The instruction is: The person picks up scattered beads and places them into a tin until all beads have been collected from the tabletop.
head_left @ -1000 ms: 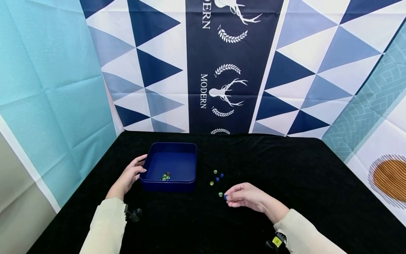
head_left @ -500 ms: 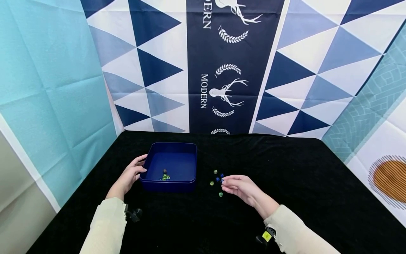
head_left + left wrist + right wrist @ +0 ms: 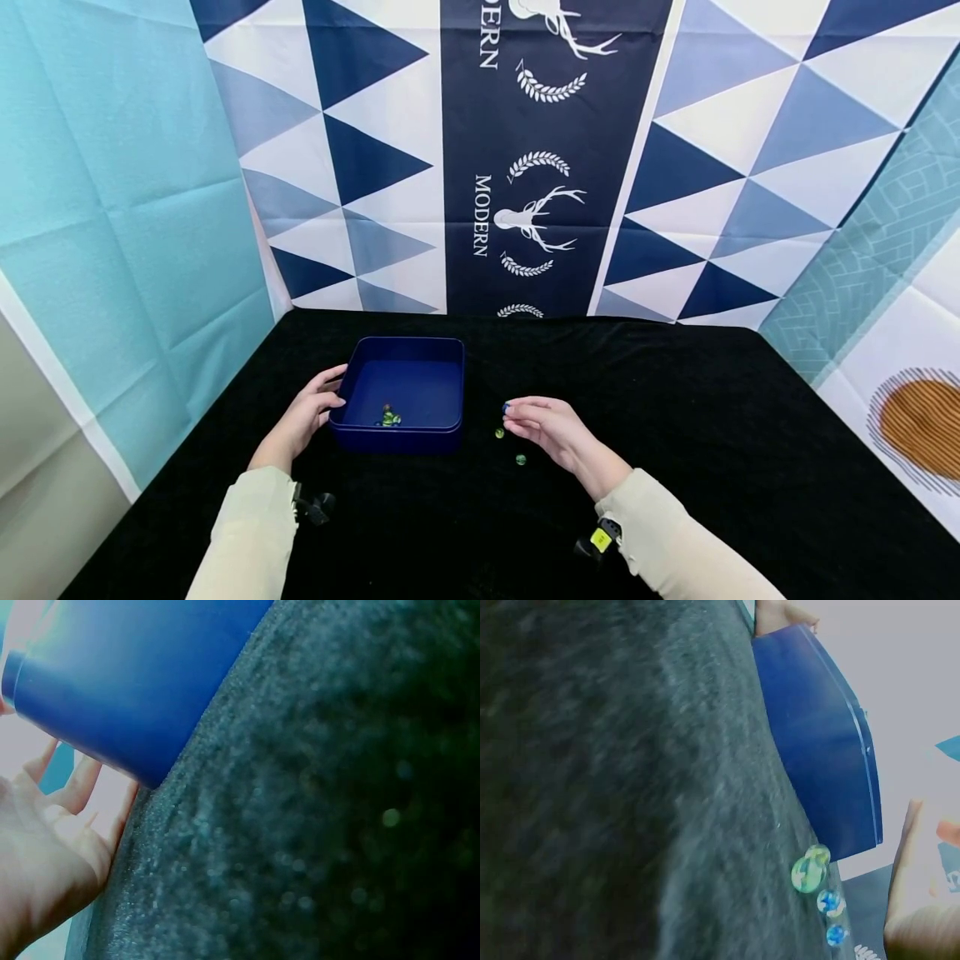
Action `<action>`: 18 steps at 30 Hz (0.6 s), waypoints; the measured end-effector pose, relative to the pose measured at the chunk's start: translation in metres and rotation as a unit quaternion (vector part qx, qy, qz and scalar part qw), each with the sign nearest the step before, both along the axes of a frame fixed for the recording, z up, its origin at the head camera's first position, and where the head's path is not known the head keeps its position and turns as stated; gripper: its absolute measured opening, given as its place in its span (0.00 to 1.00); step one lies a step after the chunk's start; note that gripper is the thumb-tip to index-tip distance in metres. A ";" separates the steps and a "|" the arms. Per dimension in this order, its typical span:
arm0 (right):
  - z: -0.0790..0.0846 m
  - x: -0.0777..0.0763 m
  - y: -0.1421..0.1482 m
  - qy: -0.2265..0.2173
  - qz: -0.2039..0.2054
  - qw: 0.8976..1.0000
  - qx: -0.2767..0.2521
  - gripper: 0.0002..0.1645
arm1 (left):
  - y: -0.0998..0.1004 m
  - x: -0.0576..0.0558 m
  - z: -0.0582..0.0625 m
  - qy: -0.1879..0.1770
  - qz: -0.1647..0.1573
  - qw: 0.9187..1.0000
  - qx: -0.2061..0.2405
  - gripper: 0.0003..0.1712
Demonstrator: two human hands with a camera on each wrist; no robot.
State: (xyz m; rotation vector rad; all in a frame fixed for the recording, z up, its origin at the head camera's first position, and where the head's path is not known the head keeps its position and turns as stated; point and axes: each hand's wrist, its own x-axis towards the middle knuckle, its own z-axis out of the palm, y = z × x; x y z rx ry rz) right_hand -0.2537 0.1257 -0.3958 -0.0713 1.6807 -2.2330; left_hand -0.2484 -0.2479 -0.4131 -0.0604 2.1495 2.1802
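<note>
My right hand (image 3: 551, 429) pinches a blue marble (image 3: 506, 407) between thumb and fingertips, right of the blue box (image 3: 397, 442). Just below it on the black cloth lie a yellow-green marble (image 3: 499, 433) and a green marble (image 3: 521, 459). Blue marbles (image 3: 836, 935) on the cloth show in the right wrist view; in the head view the hand hides them. My left hand (image 3: 300, 421) touches the box's left side, fingers reaching along the wall and thumb by the near left corner. Inside the box, several green, blue and reddish marbles (image 3: 390, 418) cluster near the front wall.
A black cloth (image 3: 637, 383) covers the table. Patterned fabric (image 3: 525, 125) hangs behind it, with a light-blue sheet (image 3: 135, 208) along the left side. Both wrists wear dark straps with small devices (image 3: 600, 540).
Carrying the blue marble, my right hand has moved left and away from me, passing over the loose marbles toward the box. A reddish marble in the box has rolled a little. My left hand stays put.
</note>
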 end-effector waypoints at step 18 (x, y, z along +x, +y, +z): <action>0.013 -0.012 -0.041 0.020 -0.023 0.999 -0.014 0.14 | 0.001 -0.001 -0.002 0.002 -0.002 1.000 -0.012 0.38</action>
